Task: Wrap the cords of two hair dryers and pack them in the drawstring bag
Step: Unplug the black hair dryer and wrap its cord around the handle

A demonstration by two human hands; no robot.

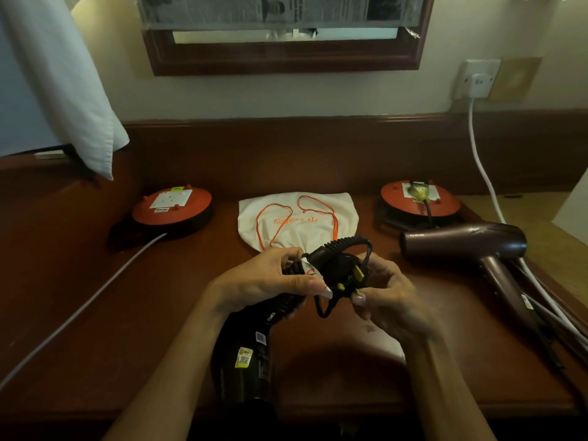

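Observation:
A black hair dryer (245, 354) hangs low in the middle, its handle wound with coiled black cord (350, 242). My left hand (270, 278) grips that wrapped handle. My right hand (386, 296) pinches the black plug (342, 270) and a loop of thin cord next to the handle. Behind my hands a white drawstring bag (297, 222) with orange strings lies flat on the desk. A maroon hair dryer (471, 246) lies on the right, its cord still plugged into the right-hand reel.
Two red extension reels stand at the back of the wooden desk (159, 297), one on the left (171, 206), one on the right (420, 198). White cables run from each. A wall socket (477, 79), a framed mirror and a hanging white cloth (63, 84) are behind.

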